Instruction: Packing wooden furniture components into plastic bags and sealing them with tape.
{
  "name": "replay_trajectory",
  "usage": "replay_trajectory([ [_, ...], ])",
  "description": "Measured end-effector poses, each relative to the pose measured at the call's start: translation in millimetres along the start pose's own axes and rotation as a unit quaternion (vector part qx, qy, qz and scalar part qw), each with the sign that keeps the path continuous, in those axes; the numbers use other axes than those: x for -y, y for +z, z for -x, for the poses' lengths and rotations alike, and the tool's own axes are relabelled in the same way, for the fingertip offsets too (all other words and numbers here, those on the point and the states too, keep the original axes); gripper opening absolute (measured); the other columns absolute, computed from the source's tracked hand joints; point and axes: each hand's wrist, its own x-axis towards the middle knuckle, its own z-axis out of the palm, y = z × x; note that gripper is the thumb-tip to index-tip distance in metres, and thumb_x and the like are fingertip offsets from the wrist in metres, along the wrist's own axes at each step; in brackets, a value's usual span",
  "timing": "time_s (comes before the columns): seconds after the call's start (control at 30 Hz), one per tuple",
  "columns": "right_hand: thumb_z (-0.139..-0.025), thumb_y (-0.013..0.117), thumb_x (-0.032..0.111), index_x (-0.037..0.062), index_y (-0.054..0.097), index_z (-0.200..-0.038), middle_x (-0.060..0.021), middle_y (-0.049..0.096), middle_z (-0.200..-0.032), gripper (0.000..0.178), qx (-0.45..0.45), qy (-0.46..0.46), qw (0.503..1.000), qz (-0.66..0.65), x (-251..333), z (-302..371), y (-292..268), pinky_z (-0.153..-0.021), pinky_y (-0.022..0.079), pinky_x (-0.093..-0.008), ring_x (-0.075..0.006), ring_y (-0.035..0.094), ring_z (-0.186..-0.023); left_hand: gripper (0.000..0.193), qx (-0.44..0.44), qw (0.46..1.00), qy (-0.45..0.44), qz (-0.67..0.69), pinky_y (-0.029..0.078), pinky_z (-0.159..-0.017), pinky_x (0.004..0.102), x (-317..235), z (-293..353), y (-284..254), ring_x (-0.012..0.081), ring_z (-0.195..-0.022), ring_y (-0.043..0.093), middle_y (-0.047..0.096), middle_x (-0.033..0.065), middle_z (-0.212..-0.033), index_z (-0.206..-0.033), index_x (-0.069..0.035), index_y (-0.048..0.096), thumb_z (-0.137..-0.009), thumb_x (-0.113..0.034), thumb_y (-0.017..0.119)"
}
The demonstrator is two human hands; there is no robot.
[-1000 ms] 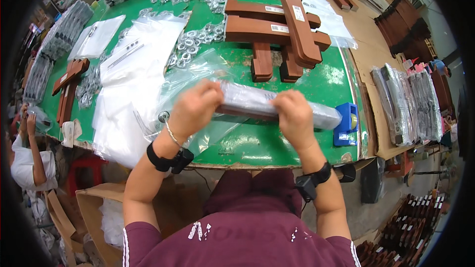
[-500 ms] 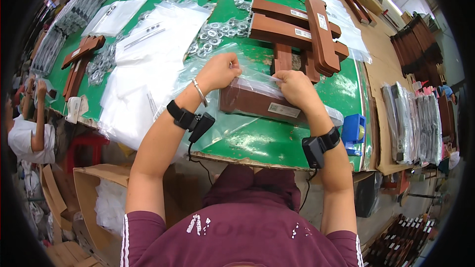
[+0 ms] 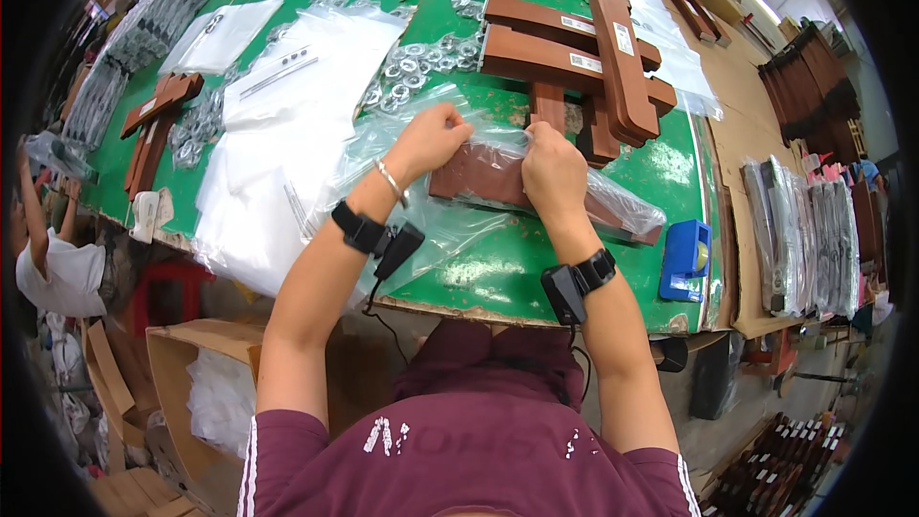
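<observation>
A reddish-brown wooden piece [image 3: 479, 175] lies in front of me inside a clear plastic bag [image 3: 498, 140]. My left hand [image 3: 431, 142] pinches the bag's film near the piece's left end. Closed on the film further right, my right hand [image 3: 555, 170] covers the middle of the piece. The wrapped right end [image 3: 627, 208] rests on the green table [image 3: 469, 278]. Just behind my hands, more brown wooden pieces [image 3: 541, 43] with white labels are stacked crosswise.
Clear plastic bags [image 3: 297, 105] are spread at left, near small packets of metal rings [image 3: 407, 62]. A blue tape dispenser [image 3: 684, 258] stands at right, before wrapped pieces [image 3: 814, 235]. Another person [image 3: 62, 268] holds a wrapped bundle at far left. A cardboard box [image 3: 182, 373] sits below the table edge.
My right hand has moved left along the bag and turned. The wooden piece has tipped, so its label no longer shows. At far left, the other person has lifted a wrapped bundle.
</observation>
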Motion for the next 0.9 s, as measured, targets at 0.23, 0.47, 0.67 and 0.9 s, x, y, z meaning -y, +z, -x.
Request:
replay_trajectory([
  [0.23, -0.087, 0.052, 0.008, 0.0059, 0.064, -0.094, -0.0148, 0.069, -0.087, 0.014, 0.023, 0.057, 0.998, -0.012, 6, -4, -4, -0.071, 0.052, -0.0454, -0.0357, 0.066, -0.080, 0.023, -0.163, 0.985, 0.034, 0.046, 0.048, -0.069, 0.0426, 0, 15, 26, 0.0374, -0.079, 0.062, 0.063, 0.0218, -0.083, -0.091, 0.001, 0.056, -0.094, -0.021, 0.053],
  [0.47, -0.085, 0.055, 0.006, 0.0067, 0.066, -0.096, -0.0115, 0.067, -0.091, 0.015, 0.033, -0.001, 0.995, -0.093, 12, -4, -8, -0.072, 0.050, -0.0440, -0.0335, 0.065, -0.085, 0.020, -0.198, 0.979, 0.040, 0.034, 0.048, -0.069, 0.0468, -6, 21, 34, 0.0410, -0.078, 0.061, 0.062, 0.0212, -0.084, -0.098, 0.000, 0.050, -0.097, -0.020, 0.049],
  [0.67, -0.081, 0.057, 0.005, 0.0098, 0.068, -0.091, -0.0075, 0.063, -0.085, 0.016, -0.046, -0.054, 0.993, -0.096, 26, -3, 18, -0.072, 0.049, -0.0431, -0.0313, 0.062, -0.080, 0.024, -0.214, 0.974, 0.069, 0.004, 0.050, -0.073, 0.0454, -7, 19, 32, 0.0391, -0.086, 0.063, 0.065, 0.0206, -0.092, -0.106, -0.003, 0.060, -0.099, -0.023, 0.048],
  [0.9, -0.080, 0.062, 0.001, 0.0080, 0.068, -0.085, -0.0073, 0.061, -0.080, 0.011, -0.089, -0.051, 0.972, -0.209, 26, 0, 7, -0.066, 0.049, -0.0385, -0.0281, 0.060, -0.077, 0.033, -0.204, 0.965, 0.164, -0.019, 0.049, -0.072, 0.0386, -3, 13, 30, 0.0313, -0.076, 0.063, 0.067, 0.0154, -0.086, -0.091, -0.002, 0.071, -0.101, -0.026, 0.050],
])
